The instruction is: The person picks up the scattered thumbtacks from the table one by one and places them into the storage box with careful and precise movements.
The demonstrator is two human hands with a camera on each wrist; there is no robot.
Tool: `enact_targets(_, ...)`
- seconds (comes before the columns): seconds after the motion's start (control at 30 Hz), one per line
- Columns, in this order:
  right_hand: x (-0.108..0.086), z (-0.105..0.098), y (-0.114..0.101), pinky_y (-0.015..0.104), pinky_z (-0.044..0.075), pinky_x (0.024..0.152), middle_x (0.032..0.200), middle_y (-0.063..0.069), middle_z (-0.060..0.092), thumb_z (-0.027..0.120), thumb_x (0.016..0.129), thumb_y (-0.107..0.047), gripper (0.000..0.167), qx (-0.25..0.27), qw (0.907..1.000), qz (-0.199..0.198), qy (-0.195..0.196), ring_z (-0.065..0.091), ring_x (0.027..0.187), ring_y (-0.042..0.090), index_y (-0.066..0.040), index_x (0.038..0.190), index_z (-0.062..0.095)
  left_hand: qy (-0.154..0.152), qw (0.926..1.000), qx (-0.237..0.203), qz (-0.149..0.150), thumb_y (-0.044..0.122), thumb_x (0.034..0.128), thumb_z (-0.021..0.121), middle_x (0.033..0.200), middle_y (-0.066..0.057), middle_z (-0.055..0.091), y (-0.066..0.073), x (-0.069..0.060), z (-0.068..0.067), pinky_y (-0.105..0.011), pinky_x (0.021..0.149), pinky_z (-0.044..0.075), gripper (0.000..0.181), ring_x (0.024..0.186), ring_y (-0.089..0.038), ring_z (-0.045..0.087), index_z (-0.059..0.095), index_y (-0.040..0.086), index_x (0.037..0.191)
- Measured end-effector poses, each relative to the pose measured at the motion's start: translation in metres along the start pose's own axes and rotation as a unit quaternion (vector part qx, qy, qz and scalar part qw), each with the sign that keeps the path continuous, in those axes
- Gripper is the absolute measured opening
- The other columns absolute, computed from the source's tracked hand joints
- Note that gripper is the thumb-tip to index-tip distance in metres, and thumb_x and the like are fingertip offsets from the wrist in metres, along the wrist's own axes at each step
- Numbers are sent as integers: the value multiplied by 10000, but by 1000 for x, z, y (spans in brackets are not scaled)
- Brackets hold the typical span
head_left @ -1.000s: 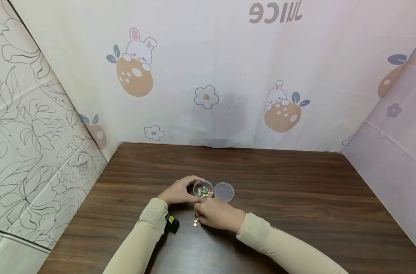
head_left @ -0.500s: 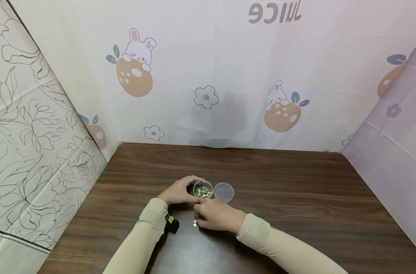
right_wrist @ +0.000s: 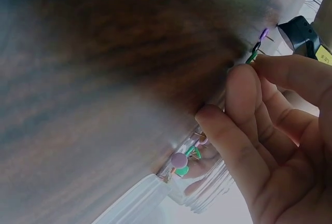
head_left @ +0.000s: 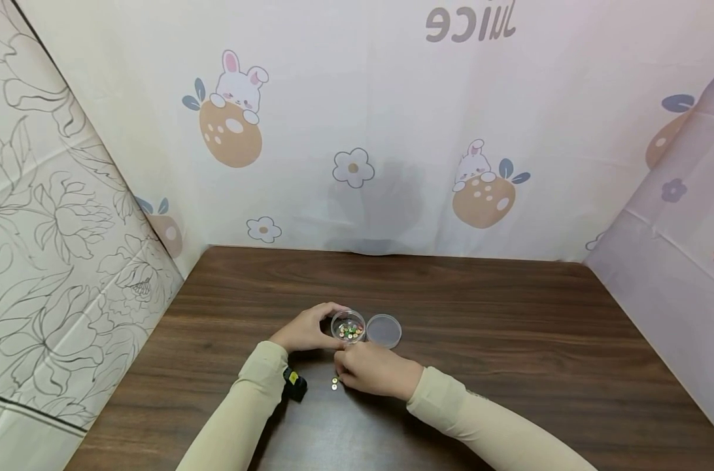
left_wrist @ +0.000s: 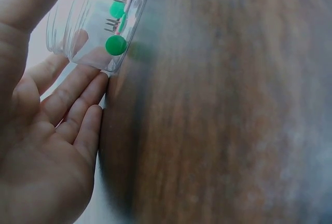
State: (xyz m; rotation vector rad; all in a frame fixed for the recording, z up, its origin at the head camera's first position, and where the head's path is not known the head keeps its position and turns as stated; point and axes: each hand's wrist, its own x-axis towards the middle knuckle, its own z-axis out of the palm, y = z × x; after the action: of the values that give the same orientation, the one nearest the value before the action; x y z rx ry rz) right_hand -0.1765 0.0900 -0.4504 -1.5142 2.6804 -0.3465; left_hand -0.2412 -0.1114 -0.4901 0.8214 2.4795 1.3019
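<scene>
A clear round plastic tub (head_left: 348, 326) holds several coloured thumbtacks (left_wrist: 115, 45) with their metal points showing in the left wrist view. My left hand (head_left: 306, 329) curves thumb and fingers round the tub's left side. In front of the tub my right hand (head_left: 377, 370) is low over the table. Its thumb and forefinger pinch a green thumbtack (right_wrist: 251, 57) at the tabletop, seen edge-on in the right wrist view. Beyond it in a row stand a black thumbtack (right_wrist: 256, 46) and a purple thumbtack (right_wrist: 264, 33). From the head view, two thumbtacks (head_left: 335, 383) show beside the right fingertips.
The tub's clear round lid (head_left: 384, 331) lies flat just right of it. A black wrist camera (head_left: 295, 386) with a yellow label sits under the left wrist. The dark wooden table (head_left: 480, 314) meets patterned cloth walls (head_left: 363, 98) behind and at both sides.
Only the right fingertips have shifted slightly at the row of thumbtacks. The left hand, the tub and the lid stay in place.
</scene>
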Motion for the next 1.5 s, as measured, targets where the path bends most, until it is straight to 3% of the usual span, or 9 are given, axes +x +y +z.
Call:
enact_targets(0.43, -3, -3, 5, 114, 412, 607, 725, -140, 558, 708, 918, -90, 177, 634, 9979, 64, -111, 482, 637, -52, -161, 782, 620, -23, 9999, -118, 0, 302, 797, 877, 1221, 38, 627, 0, 1, 0, -388, 968, 456, 649, 1121, -134, 585, 581, 204, 1366)
enact_targets(0.7, -6, -9, 6, 113, 413, 601, 745, -121, 572, 697, 923, -64, 159, 680, 9976, 12, 126, 482, 636, -51, -144, 802, 631, -35, 9998, -117, 184, 199, 831, 846, 1242, -36, 626, 6, -2, -2, -416, 974, 455, 611, 1144, -215, 583, 577, 122, 1374)
enact_targets(0.97, -7, -17, 9, 134, 414, 571, 703, -129, 542, 692, 923, -42, 137, 989, 9944, 175, 331, 452, 594, -47, -126, 828, 641, -23, 9999, -10, 169, 235, 833, 842, 1240, -16, 624, 0, -1, -1, -411, 979, 453, 610, 1142, -191, 581, 579, 149, 1377)
enact_targets(1.27, -9, -21, 16, 133, 420, 574, 773, -77, 635, 704, 916, -48, 107, 822, 9936, 45, 770, 479, 610, -42, -112, 855, 643, -60, 10000, 31, 18, 278, 820, 854, 1244, 50, 606, -3, 1, 0, -372, 989, 444, 634, 1138, -121, 568, 569, 201, 1382)
enact_targets(1.5, -6, -25, 21, 161, 422, 543, 713, -94, 635, 724, 916, -101, 72, 602, 9913, 292, 1130, 460, 552, -52, -124, 870, 674, -40, 10000, -76, -3, 300, 808, 864, 1251, 45, 598, -2, 0, -1, -359, 936, 473, 650, 1104, -119, 572, 569, 203, 1379)
